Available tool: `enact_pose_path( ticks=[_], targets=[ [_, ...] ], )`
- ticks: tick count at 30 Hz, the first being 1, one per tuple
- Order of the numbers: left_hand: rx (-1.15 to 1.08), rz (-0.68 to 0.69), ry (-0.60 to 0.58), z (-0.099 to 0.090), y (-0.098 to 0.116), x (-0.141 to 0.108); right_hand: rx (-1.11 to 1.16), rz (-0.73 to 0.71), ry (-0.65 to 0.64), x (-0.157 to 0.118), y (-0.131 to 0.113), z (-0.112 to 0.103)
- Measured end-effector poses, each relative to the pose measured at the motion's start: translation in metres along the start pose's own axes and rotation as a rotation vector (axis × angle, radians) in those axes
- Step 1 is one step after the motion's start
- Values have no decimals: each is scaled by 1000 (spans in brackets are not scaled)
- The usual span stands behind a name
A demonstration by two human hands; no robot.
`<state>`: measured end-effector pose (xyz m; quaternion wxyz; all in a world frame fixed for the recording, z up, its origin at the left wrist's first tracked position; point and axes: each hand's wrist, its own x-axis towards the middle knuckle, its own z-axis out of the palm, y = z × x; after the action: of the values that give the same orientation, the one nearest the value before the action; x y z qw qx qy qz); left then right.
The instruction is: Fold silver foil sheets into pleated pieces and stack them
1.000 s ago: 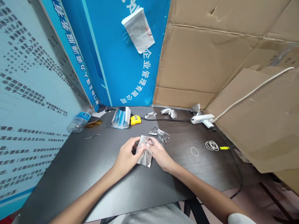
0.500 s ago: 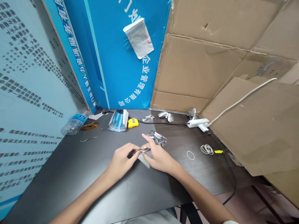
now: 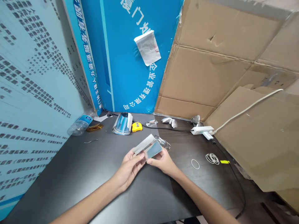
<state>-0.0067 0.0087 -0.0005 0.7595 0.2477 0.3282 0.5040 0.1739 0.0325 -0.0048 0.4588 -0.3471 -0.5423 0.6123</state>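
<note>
Foil sheet (image 3: pixel 148 148), folded and mirror-bright, is held up over the desk (image 3: pixel 187 189) between the left hand (image 3: pixel 129 169) and right hand (image 3: pixel 162 161), both half-curled and gripping its ends. Crimped foil strips (image 3: pixel 164 143) lie just beyond the right hand, and a yellow tape measure (image 3: pixel 136 126) sits near the far edge.

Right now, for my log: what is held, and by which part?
A silver foil sheet, held along its lower edge: the fingers of the left hand at its left end, those of the right hand near its right end.
</note>
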Motion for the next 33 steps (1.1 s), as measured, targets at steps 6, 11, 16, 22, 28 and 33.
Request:
enact_pose_path(
  ticks=[6,11,16,22,28,33],
  targets=[
    [-211,-109,-10,-1,-3,-2,99,1,-118,3,1,0],
    [-260,-134,-56,0,-2,-5,96,-2,-148,3,-4,-2],
    [-215,-99,-112,1,-7,-4,56,-24,-82,2,-2,3],
    [145,6,-132,2,-7,-4,43,-38,24,2,-1,9],
    [674,303,-128,-1,6,-8,-8,-60,97,3,-9,8],
    [782,429,-82,3,18,-10,-157,-92,14,-1,-7,14]
  ],
)
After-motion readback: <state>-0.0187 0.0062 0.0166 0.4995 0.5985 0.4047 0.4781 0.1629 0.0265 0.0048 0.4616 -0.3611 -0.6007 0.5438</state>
